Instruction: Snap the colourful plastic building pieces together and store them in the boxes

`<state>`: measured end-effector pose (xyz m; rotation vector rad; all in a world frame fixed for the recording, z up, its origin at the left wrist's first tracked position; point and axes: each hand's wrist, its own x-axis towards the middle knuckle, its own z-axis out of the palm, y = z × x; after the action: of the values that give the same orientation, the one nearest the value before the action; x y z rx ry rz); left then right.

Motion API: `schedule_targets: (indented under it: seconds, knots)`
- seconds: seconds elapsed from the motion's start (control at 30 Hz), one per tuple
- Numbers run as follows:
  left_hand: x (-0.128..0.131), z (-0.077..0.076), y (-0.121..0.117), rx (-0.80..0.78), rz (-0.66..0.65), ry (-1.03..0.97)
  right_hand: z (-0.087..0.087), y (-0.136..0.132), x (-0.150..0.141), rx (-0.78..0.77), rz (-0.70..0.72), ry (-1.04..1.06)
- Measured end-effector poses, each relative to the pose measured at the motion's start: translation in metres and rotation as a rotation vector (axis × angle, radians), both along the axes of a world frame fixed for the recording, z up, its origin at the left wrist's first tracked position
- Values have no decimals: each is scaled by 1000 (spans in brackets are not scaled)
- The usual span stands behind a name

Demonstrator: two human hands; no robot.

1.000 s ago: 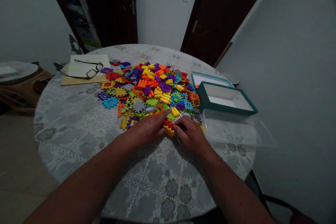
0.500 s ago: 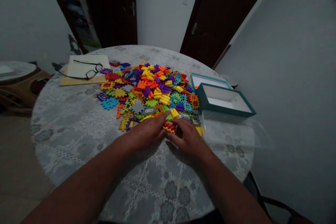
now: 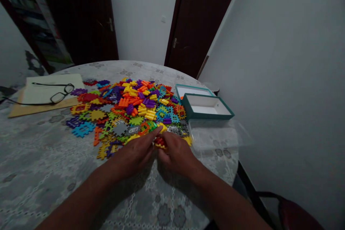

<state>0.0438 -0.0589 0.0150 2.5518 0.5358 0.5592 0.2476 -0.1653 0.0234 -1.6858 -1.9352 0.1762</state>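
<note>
Between my two hands, at the near edge of a heap of plastic building pieces (image 3: 137, 100), is a small cluster of red and yellow interlocking building pieces (image 3: 160, 142). A yellow ridged connector (image 3: 162, 127) shows at its top, by the left thumb or finger tip. My left hand (image 3: 138, 151) is closed on the cluster from the left. My right hand (image 3: 176, 151) grips it from the right, fingers curled over it. Much of the cluster is hidden by the fingers. Gear-edged squares and discs in many colours lie around the heap.
Black-framed glasses (image 3: 58, 97) rest on paper and a board (image 3: 16, 112) at the left. To the right stand an open teal box (image 3: 208, 106), its lid (image 3: 194, 89) and a clear plastic cover (image 3: 212, 134). A patterned cloth (image 3: 35, 172) covers the round table.
The head view has turned to the right, so the table appears further left and a little lower. My right fingers have closed further over the cluster, covering more of it.
</note>
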Motion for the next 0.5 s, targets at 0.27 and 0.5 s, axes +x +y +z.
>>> schedule_targets:
  seconds: [0.27, 0.5]
  knots:
    - [-7, 16, 11, 137, 167, -106, 111, 14, 137, 280, -447, -25]
    - [-5, 8, 11, 218, 135, -123, 104, 97, 299, -398, -964, -103]
